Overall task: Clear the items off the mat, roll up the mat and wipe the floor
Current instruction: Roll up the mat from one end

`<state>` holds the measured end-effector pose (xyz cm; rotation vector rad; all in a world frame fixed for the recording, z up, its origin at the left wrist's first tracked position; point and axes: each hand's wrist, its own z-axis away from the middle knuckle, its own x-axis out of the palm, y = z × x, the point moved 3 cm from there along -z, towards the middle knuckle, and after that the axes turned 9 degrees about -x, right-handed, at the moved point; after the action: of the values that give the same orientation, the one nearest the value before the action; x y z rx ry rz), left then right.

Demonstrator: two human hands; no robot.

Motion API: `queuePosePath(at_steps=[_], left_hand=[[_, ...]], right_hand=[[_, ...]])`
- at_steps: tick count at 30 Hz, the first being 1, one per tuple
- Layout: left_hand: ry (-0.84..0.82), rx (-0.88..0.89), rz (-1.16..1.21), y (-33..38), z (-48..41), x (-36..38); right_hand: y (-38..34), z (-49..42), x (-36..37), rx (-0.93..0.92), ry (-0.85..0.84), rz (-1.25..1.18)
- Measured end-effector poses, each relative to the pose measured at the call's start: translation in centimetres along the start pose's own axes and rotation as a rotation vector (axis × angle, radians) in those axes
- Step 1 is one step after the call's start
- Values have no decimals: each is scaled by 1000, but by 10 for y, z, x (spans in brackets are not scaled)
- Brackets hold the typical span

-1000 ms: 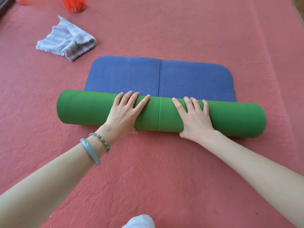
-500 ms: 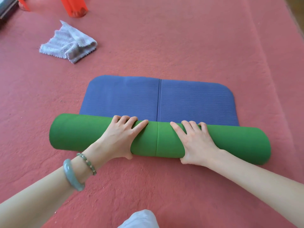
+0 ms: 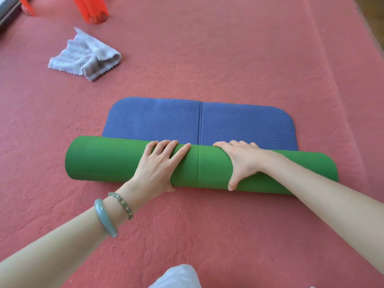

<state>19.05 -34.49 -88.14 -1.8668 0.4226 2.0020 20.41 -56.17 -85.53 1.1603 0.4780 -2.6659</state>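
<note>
The mat is partly rolled: a thick green roll (image 3: 104,161) lies across the red carpet, and its blue flat end (image 3: 155,121) stretches away from me beyond it. My left hand (image 3: 158,167) presses on the roll left of centre, fingers spread and fairly straight over the top. My right hand (image 3: 243,161) grips the roll right of centre, fingers hooked over the far side and thumb down the near side. Nothing lies on the blue part.
A crumpled pale grey cloth (image 3: 85,56) lies on the red carpet (image 3: 228,59) at the far left. Behind it stand red plastic legs (image 3: 91,9). A bit of white fabric (image 3: 176,277) shows at the bottom edge. A carpet fold runs along the right.
The roll has advanced a little over the blue part. My right hand's fingers have curled further over the roll's top, and its thumb now reaches down the near side.
</note>
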Motion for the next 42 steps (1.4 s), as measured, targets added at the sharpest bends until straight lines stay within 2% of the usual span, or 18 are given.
queuePosePath(at_steps=[2,5,11,14,16,20,23,28,33,36,42], left_hand=[[20,12,-13,-3,-7,1],[-40,32,-25,-9,-20,-3],[-256,45,54,-18,-54,-16],[-331,36,110,-20,-65,-20],[-304,2,126,-24,-62,-21],[-64,-56,50,-34,-36,-14],[10,-51,6,-34,-34,-5],[-8,-30,6,-37,-45,-11],[-141,-14,35,-41,-65,-18],[-182,-10,74,-44,-74,-22],[-10,-73,110,-54,-51,-23]], right_hand=[[-1,3,2,22,27,10],[-11,11,14,2,185,122],[-20,9,38,90,513,261],[-15,3,28,99,466,258],[-11,-1,19,77,407,229],[-5,-8,6,65,360,208],[-5,-9,5,61,354,221],[-5,-9,5,91,366,198],[-4,-5,13,126,441,291],[2,-10,5,115,425,300],[14,-24,-12,86,344,259]])
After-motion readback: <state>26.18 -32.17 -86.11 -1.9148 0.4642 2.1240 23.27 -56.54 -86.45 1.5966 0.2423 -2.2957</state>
